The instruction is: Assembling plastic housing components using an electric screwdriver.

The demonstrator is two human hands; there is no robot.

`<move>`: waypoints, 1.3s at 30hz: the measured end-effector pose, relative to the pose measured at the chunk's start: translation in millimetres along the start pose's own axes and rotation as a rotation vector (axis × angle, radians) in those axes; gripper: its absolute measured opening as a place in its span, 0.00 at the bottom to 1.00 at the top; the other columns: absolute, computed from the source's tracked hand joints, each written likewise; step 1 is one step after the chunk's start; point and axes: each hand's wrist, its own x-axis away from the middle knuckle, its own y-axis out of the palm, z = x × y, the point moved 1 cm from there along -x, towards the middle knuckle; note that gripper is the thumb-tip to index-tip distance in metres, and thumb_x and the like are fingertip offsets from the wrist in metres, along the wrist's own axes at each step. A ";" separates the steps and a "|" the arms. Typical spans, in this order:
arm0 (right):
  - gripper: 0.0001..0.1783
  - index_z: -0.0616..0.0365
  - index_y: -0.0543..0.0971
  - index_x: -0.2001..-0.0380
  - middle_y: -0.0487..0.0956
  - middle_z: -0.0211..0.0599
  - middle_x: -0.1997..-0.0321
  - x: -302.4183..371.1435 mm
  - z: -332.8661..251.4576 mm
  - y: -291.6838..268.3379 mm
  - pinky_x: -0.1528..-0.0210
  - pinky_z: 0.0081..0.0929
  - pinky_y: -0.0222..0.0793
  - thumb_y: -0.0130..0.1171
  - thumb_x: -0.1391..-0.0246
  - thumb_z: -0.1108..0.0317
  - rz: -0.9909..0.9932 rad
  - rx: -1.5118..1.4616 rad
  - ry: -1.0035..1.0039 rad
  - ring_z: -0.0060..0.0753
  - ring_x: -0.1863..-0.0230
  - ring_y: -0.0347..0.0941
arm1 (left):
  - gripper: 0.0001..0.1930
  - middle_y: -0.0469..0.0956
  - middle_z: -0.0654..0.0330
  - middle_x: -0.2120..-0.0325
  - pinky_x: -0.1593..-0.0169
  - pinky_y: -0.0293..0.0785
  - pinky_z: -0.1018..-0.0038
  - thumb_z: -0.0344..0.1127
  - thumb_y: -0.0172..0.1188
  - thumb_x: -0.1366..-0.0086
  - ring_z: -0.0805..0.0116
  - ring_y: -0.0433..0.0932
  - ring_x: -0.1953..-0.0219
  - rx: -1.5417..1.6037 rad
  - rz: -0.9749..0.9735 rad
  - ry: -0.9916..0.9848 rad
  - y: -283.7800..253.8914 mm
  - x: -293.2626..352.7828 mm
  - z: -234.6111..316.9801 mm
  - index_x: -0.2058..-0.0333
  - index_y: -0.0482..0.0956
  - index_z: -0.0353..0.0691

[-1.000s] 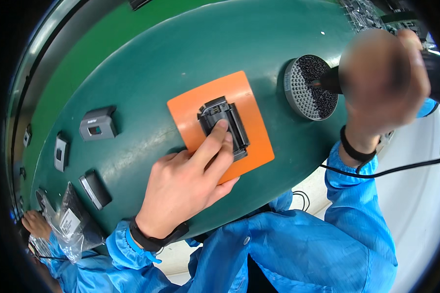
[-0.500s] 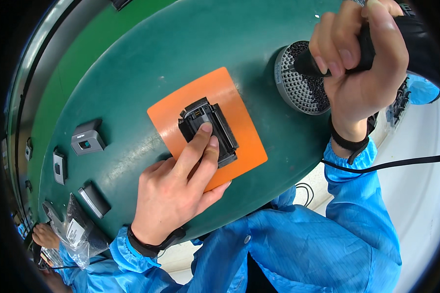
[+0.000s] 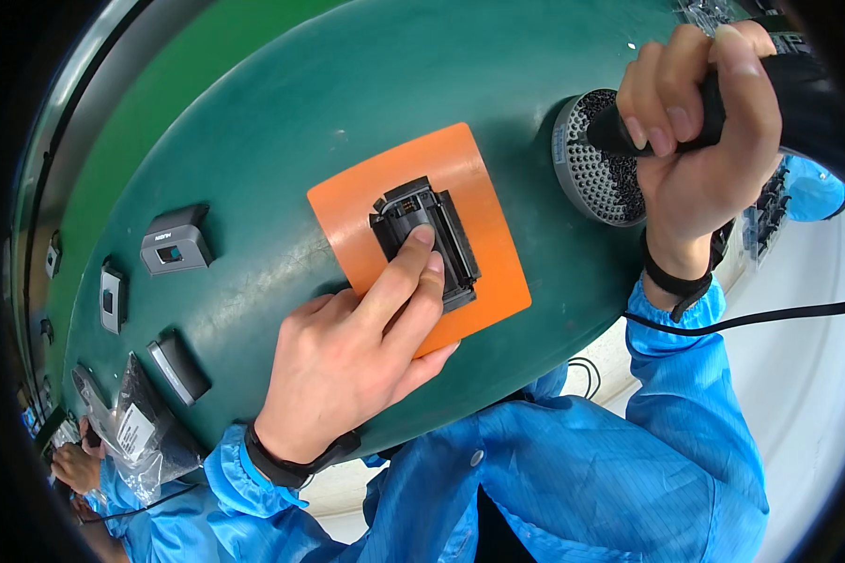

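My left hand (image 3: 347, 352) rests on a black plastic housing (image 3: 455, 253), its index and middle fingertips pressing the part down. The housing lies tilted on an orange mat (image 3: 343, 202), with small contacts showing in its far end. My left thumb lies along the mat's near edge. My right hand (image 3: 699, 136) is wrapped round a black electric screwdriver (image 3: 803, 98). The screwdriver's tapered nose hangs over a round dish (image 3: 561, 159) with a perforated plate and many small black screws. Whether the tip touches the screws cannot be made out.
Grey covers with windows (image 3: 176, 253) (image 3: 112, 298) and a dark-grey cover (image 3: 180, 368) lie at the left of the green table (image 3: 263, 141). Near them is a clear bag (image 3: 150, 441). Another person's hand (image 3: 77, 467) shows at lower left. A black cable (image 3: 742, 319) runs at right.
Table, mat and dish have shifted slightly to the right in the picture. Both hands keep nearly the same places on the housing and over the dish. The other person's hand has moved slightly.
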 end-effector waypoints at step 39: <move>0.14 0.51 0.70 0.57 0.62 0.25 0.82 1.3 -0.9 100.6 0.81 0.24 0.56 0.34 0.31 0.61 -0.346 -0.195 -0.015 0.20 0.86 0.54 | 0.29 0.73 0.66 0.47 0.69 0.80 0.74 0.45 0.75 0.55 0.68 0.81 0.70 0.049 0.113 0.018 13.5 9.4 -4.6 0.55 0.76 0.42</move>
